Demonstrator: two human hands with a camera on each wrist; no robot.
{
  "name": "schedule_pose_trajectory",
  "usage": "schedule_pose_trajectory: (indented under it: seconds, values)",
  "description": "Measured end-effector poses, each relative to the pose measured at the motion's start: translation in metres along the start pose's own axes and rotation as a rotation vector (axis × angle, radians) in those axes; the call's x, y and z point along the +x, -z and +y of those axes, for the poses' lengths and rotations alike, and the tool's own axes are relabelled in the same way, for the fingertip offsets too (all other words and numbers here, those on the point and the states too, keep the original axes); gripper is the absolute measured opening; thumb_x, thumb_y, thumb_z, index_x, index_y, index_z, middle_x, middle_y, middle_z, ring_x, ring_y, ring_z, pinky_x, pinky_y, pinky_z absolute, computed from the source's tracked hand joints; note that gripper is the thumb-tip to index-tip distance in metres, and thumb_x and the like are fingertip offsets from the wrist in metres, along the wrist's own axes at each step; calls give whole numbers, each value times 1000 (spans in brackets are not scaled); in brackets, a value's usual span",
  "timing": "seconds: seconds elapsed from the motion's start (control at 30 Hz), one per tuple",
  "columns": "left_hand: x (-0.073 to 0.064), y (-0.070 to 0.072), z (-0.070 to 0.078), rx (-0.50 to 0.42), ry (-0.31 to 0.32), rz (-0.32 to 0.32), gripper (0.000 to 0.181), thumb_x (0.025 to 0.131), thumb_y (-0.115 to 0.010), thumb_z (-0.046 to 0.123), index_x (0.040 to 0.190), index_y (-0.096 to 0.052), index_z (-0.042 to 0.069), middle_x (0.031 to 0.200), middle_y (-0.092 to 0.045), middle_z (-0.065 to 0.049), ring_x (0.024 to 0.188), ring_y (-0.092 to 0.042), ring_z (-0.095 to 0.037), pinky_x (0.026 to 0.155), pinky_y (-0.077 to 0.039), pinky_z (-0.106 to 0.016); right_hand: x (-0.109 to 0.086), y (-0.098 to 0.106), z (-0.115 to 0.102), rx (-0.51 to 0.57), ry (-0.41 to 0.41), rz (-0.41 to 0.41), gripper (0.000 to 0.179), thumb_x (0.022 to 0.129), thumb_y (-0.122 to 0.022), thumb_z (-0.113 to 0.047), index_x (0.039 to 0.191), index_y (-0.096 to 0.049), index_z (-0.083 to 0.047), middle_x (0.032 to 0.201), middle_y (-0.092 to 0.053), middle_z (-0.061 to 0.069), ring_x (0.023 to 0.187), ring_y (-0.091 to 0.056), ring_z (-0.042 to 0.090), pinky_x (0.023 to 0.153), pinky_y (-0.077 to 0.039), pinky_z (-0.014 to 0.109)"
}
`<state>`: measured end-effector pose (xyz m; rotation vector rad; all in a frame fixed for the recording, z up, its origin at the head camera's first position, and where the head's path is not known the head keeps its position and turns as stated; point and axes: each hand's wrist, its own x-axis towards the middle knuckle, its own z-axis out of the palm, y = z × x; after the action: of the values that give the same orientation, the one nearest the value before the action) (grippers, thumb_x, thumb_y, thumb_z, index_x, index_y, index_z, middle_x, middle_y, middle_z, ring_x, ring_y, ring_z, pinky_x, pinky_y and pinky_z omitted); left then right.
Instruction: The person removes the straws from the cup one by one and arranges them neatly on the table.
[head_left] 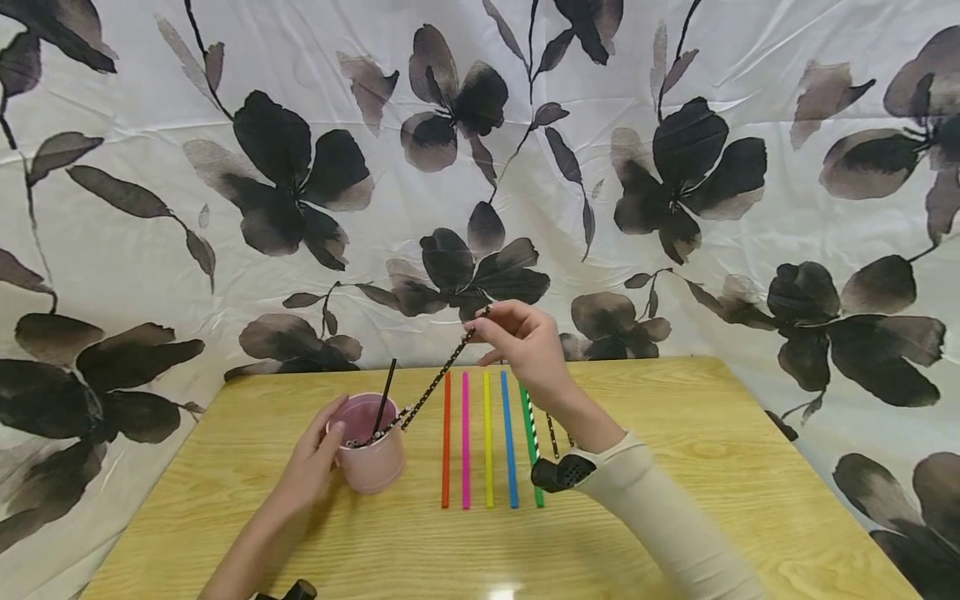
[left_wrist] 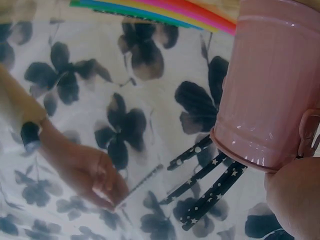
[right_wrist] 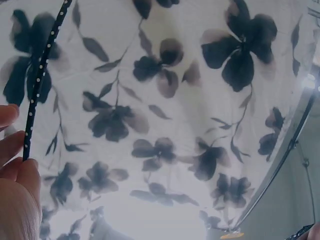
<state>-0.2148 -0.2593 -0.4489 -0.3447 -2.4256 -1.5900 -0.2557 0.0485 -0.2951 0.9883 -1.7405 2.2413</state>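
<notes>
My left hand [head_left: 318, 458] grips a pink cup [head_left: 375, 468] by its side, above the left part of the table. A plain black straw [head_left: 386, 390] stands slanted in the cup. Black straws with white stars and dots [left_wrist: 215, 200] poke out of its mouth in the left wrist view. My right hand [head_left: 528, 350] is raised to the right of the cup, with thumb and fingers pinching one end of a black straw with white dots [right_wrist: 37, 95]. In the head view that straw slants down toward the cup rim; whether it touches the rim I cannot tell.
Right of the cup lie parallel straws: red [head_left: 446, 450], pink [head_left: 466, 450], yellow [head_left: 489, 450], blue [head_left: 510, 450] and green [head_left: 538, 493]. A black-and-white striped straw [head_left: 533, 425] and dark patterned straws [head_left: 552, 437] are partly behind my right arm. A floral cloth [head_left: 480, 192] hangs behind the wooden table [head_left: 262, 417].
</notes>
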Motion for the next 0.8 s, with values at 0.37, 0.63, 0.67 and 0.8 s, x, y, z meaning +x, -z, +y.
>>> schedule_pose_trajectory:
  seconds: [0.37, 0.63, 0.67, 0.8]
  values:
    - [1, 0, -1, -109, -1, -81, 44, 99, -17, 25, 140, -21, 10, 137, -24, -21, 113, -34, -44, 71, -45, -49, 11, 62, -4, -196, -82, 139, 22, 80, -65, -15, 95, -63, 0, 80, -63, 10, 62, -59, 20, 51, -50, 32]
    - [0, 2, -2, -119, 32, -82, 43, 99, -20, 26, 140, -21, 16, 138, -22, -19, 115, -33, -43, 73, -45, -50, 13, 102, 28, -310, -209, 207, 32, 78, -68, -21, 100, -63, 2, 79, -61, 10, 58, -57, 17, 55, -51, 35]
    - [1, 2, -2, -118, 32, -82, 43, 99, -20, 27, 140, -21, 16, 138, -22, -19, 115, -33, -43, 72, -45, -50, 13, 105, 31, -322, -222, 214, 33, 78, -68, -21, 100, -63, 2, 79, -61, 11, 58, -56, 17, 55, -51, 35]
    - [1, 1, -3, -141, 32, -87, 43, 99, -20, 27, 140, -21, 15, 138, -22, -19, 114, -34, -43, 70, -46, -47, 10, 118, 42, -350, -256, 221, 36, 78, -68, -21, 103, -61, 5, 79, -60, 12, 57, -56, 17, 55, -50, 33]
